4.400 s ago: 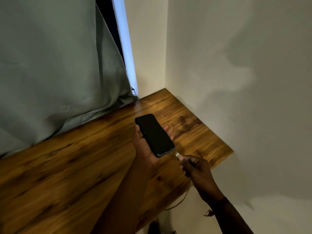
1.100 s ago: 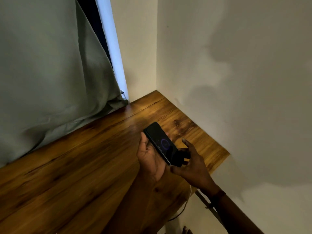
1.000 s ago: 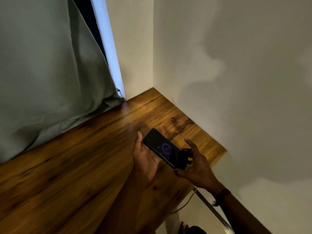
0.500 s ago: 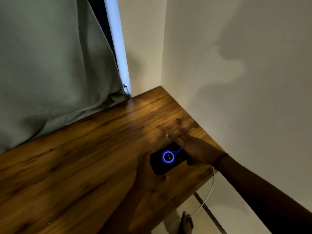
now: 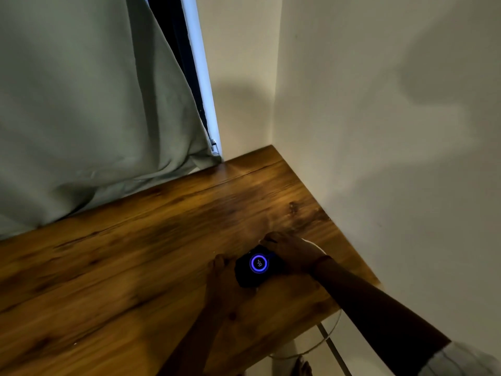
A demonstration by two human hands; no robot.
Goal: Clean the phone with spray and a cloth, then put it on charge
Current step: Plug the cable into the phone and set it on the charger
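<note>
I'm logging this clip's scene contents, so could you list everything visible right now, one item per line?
phone: one, black, screen lit with a blue ring, on the desk near its right end, between the two hands
charging cable: one, pale, hanging in a loop below the desk's right end; its plug end is hidden by the right hand
desk: one, brown wood grain, set into the corner
curtain: one, grey-green, hem resting on the desk's back edge
window frame: one pale strip, right of the curtain
walls: two, off-white, meeting in the corner
floor: pale, with a dark line, below the desk end
left hand: one, at the phone's left edge
right hand: one, over the phone's far end
</note>
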